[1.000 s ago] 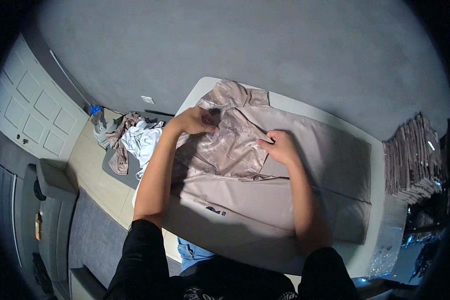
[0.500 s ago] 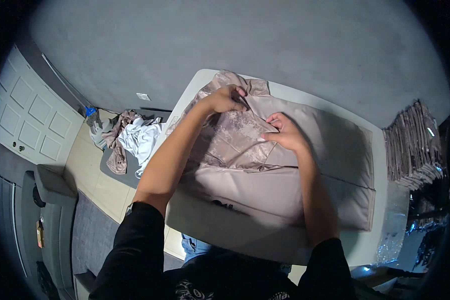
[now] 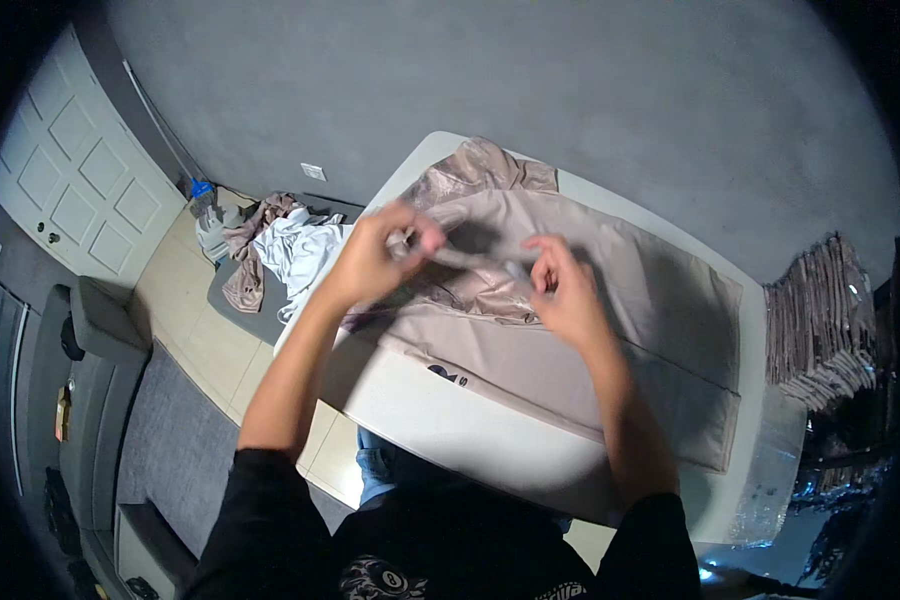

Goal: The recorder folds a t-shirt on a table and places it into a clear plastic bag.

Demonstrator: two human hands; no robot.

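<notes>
A dusty-pink garment with a mottled, shiny patterned section lies spread over the white table. Its kind is not plain from the way it lies. My left hand, partly smeared by motion, is closed on a raised edge of the cloth over the garment's left part. Opposite it, my right hand pinches the same edge between thumb and fingers. The blurred strip of fabric stretches between both hands, above the patterned section. A dark printed mark shows on the garment's near side.
The white table stands against a grey wall. A stack of folded, plastic-wrapped garments is at the right. White and pink clothes lie heaped on a low grey seat at the left. Further left are a grey sofa and a white door.
Both hands have lifted the cloth edge off the garment, and the left hand has drawn toward me and leftward. The whole view has shifted slightly.
</notes>
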